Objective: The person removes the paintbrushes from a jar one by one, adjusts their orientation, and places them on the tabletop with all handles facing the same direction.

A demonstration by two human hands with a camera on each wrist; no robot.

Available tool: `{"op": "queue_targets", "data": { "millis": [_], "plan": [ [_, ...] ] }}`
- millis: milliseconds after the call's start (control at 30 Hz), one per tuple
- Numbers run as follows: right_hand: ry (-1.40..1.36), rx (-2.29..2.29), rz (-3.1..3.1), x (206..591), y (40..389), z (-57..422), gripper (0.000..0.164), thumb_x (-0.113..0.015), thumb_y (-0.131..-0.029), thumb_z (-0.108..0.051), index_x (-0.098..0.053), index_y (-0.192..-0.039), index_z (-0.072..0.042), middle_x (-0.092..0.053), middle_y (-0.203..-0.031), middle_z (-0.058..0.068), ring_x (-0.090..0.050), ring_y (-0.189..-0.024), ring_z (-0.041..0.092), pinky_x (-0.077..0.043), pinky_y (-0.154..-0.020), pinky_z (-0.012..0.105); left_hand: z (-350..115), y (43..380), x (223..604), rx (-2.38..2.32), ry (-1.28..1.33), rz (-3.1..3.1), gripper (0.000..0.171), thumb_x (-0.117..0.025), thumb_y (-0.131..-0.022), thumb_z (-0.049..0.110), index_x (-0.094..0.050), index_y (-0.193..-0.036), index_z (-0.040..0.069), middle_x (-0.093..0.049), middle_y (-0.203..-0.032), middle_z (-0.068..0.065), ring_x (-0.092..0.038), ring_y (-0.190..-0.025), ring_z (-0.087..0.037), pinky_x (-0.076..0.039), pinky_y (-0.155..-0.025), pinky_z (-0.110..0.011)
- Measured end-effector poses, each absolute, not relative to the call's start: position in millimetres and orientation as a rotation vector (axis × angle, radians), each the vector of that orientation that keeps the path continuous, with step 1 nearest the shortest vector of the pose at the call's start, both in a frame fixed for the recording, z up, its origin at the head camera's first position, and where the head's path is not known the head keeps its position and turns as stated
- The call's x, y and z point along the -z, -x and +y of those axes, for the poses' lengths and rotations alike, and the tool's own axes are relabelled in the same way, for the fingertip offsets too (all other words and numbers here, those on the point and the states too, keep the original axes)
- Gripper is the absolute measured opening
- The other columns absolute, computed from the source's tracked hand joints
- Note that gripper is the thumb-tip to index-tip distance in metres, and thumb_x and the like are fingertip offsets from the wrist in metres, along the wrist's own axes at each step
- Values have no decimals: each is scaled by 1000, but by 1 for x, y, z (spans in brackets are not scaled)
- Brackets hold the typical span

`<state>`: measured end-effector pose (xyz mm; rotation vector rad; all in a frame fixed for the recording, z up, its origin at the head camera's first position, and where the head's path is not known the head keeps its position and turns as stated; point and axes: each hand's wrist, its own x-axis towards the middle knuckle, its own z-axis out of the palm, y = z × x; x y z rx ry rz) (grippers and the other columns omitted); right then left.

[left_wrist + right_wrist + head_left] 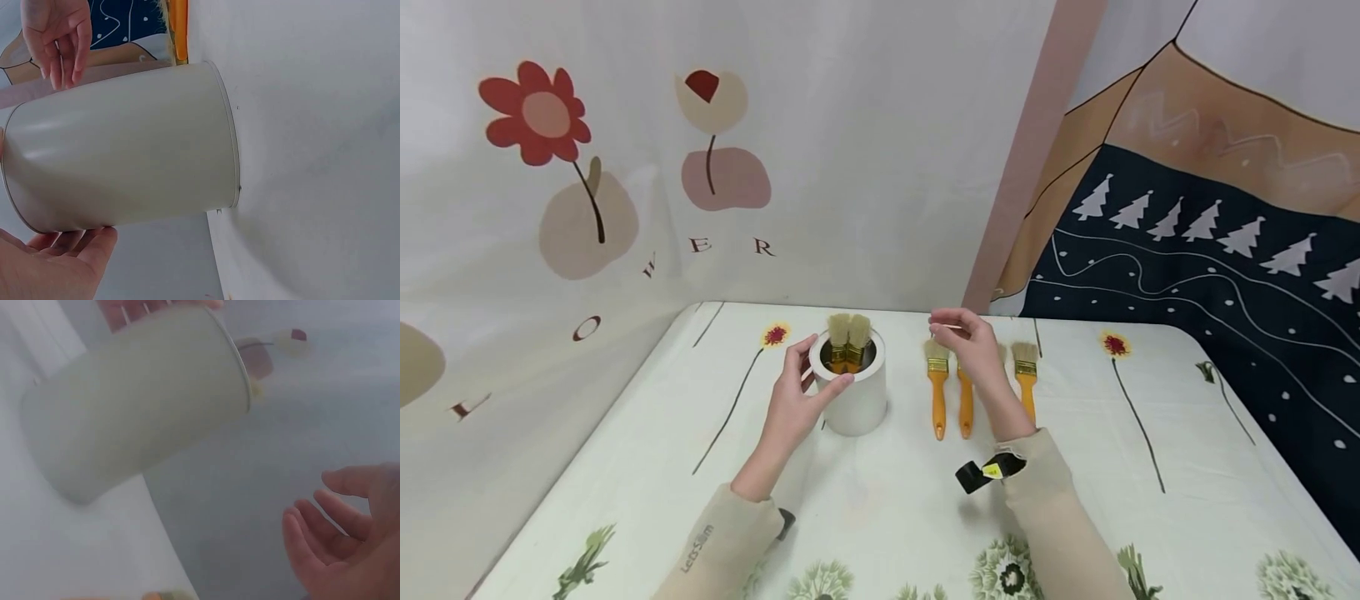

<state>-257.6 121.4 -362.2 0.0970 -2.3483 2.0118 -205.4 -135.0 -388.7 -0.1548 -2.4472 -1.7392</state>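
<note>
Biggest thing in the room is the pale wall cloth (865, 150), red flower prints and scattered letters across it, and below it spreads the table (880, 517) in its white flowered cover. Over to the right hangs a dark cloth (1262, 333) with white trees marching across! Two beige sleeves (1060, 508) reach in over the table. Now the white container (853, 404), upright on the table a little left of centre, and the left hand (805, 392) has hold of it, fingers round the far left side, thumb at the near rim. Across from it, the right hand (970, 337) hangs over the brushes, fingers softly bent, nothing in its grasp that I can see, well apart from the container. To the brushes, then: two standing brushes (859, 332) sit inside the container, bristles up, side by side, while lying brushes (938, 392) with orange handles line up to its right, bristles pointing away, some partly hidden behind the right hand and wrist. Smallest of all, a black wrist device (973, 477) with a yellow label, at the right cuff.
</note>
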Motion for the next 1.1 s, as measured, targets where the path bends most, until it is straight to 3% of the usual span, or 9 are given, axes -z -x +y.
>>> {"op": "queue_targets", "data": {
  "millis": [267,500,833,1100],
  "plan": [
    [-257,-2090,-2276,357,255,99,32,-63,-97,-9,-60,-127,2,-61,-130,21,-65,-113,26,-58,-94,21,-135,206,389,1734,157,-2454,79,-74,-91,29,-28,-151,6,-35,-159,-15,-35,-148,-33,-34,-123,-48],
    [-305,-2120,-2277,351,254,83,33,-65,-96,-11,-61,-127,0,-62,-130,19,-66,-111,22,-57,-99,28,-135,208,389,1726,142,-2464,80,-75,-91,29,-28,-152,8,-36,-158,-14,-36,-147,-32,-35,-122,-48],
    [-347,-2090,-2314,348,254,66,34,-65,-97,-16,-62,-129,-4,-64,-130,15,-65,-117,29,-54,-106,38,-135,208,391,1731,124,-2467,81,-75,-90,28,-27,-152,10,-37,-157,-12,-37,-146,-30,-35,-122,-47],
    [-285,-1925,-2348,349,252,49,35,-69,-95,-17,-63,-127,-4,-68,-124,13,-66,-114,29,-58,-98,41,-135,207,391,1726,124,-2459,81,-76,-90,28,-27,-152,10,-38,-156,-12,-38,-145,-30,-36,-121,-47]
  ]
}}
